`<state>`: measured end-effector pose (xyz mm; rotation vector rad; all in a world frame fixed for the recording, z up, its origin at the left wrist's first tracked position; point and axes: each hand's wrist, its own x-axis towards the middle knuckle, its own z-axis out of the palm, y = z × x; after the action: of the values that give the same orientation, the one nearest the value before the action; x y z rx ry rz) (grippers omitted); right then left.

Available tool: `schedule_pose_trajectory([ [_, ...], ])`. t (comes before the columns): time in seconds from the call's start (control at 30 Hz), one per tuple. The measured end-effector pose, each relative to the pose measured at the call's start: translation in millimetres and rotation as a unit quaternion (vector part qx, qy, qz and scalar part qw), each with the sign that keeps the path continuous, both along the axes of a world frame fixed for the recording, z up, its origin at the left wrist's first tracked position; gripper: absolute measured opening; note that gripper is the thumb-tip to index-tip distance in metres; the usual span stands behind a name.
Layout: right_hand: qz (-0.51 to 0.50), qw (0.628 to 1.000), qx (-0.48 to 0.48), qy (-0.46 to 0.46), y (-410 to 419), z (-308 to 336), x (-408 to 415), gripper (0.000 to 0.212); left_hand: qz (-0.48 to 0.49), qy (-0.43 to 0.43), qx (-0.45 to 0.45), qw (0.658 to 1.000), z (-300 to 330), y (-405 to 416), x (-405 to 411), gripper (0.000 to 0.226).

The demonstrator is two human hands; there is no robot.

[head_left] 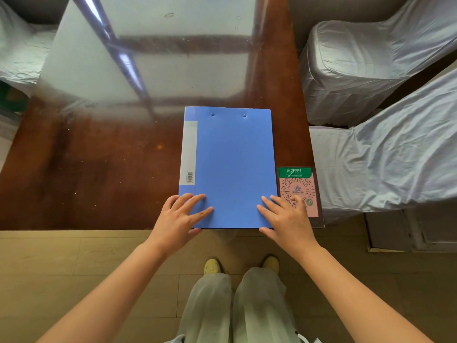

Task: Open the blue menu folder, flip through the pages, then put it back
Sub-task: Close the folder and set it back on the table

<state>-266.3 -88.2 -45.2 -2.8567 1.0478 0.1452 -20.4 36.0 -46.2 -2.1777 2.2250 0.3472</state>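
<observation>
The blue menu folder [230,164] lies closed and flat on the glossy brown table [99,169], near its front right corner, with a white spine label along its left side. My left hand [181,219] rests on the folder's near left corner, fingers spread on the cover and thumb at the front edge. My right hand [284,217] rests on the near right corner in the same way, fingers apart. Neither hand has the cover lifted.
A pink and green QR code card [300,184] sits flat on the table just right of the folder. Chairs under grey covers [371,70] stand at the right and far left. My legs and yellow shoes stand on the wood floor below the table's edge.
</observation>
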Motion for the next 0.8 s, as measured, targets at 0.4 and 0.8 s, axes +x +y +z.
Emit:
schedule_pose_trajectory([
  [0.4,0.009,1.0,-0.018,-0.018,-1.2,-7.8,-5.1,0.06,-0.019,0.002,0.0,1.0,-3.5,-1.0,3.9,0.067],
  [0.8,0.041,0.998,0.005,-0.042,-13.2,-7.8,-8.2,0.057,-0.028,-0.022,-0.016,0.999,-8.7,2.9,2.3,0.061],
])
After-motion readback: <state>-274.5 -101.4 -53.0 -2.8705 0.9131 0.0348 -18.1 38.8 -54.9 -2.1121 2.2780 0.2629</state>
